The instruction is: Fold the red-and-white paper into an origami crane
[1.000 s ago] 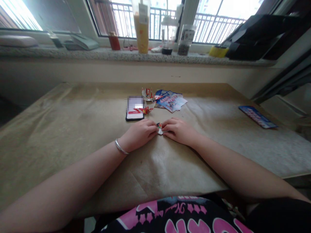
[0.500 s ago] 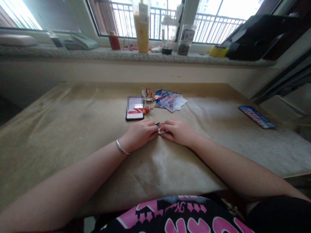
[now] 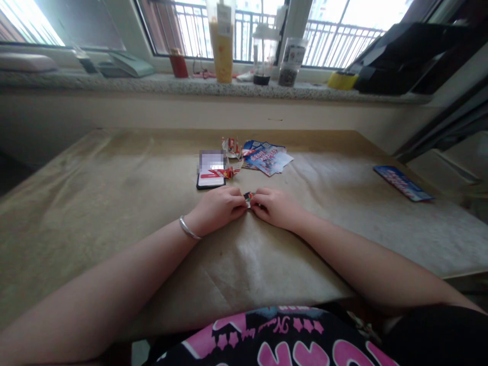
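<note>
A broad table [image 3: 114,203] draped in brown paper is spread right across the view, and behind it a speckled windowsill [image 3: 152,87] is run along under the window. On that sill a tall cup of orange drink [image 3: 222,48] is stood upright.

Down on the paper, both forearms are laid in towards the middle. The left hand [image 3: 217,208] and the right hand [image 3: 276,207] are brought together there, knuckles up, fingertips almost meeting.

Just beyond them, a fan of blue printed sheets [image 3: 268,158] is spread flat, and a phone [image 3: 211,174] is laid face up to its left. Well off to the right, a blue strip [image 3: 402,183] is left lying alone. A silver bangle [image 3: 188,229] is worn at the left wrist. Small red-and-white folded papers [image 3: 232,147] are tucked between phone and sheets.

And the smallest: a folded paper piece [image 3: 248,198], pinched from both sides by closed fingertips, is held low over the table just in front of the phone.
</note>
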Tool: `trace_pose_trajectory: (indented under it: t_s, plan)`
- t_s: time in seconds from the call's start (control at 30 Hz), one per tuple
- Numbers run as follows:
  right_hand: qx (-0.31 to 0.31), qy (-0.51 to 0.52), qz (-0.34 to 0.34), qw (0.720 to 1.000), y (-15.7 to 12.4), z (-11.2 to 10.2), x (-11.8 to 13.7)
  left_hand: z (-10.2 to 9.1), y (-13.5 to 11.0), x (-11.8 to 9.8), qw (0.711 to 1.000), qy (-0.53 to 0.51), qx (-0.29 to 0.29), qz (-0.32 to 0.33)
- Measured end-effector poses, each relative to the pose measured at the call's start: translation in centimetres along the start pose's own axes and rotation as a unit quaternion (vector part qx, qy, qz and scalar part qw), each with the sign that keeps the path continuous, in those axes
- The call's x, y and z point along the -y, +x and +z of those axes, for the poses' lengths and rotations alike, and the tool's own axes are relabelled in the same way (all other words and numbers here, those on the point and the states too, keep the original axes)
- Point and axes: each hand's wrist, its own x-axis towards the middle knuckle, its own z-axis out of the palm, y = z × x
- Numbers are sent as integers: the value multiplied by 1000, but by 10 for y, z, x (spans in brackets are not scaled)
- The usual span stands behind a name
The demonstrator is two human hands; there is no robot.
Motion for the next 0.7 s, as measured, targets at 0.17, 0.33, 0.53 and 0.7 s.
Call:
trace_pose_trajectory:
  t_s: [0.17, 0.33, 0.53, 0.7]
  plan:
    - [10, 65, 54, 996, 4, 2, -4, -2, -1, 8, 999, -28, 7, 29]
    - [4, 108, 108, 988, 5, 2, -6, -7, -2, 14, 998, -27, 24, 46]
    - [8, 156, 158, 975, 5, 3, -9, -7, -4, 17, 997, -12, 10, 81]
    - [-5, 178, 186, 966, 6, 5, -10, -5, -4, 13, 991, 60, -5, 119]
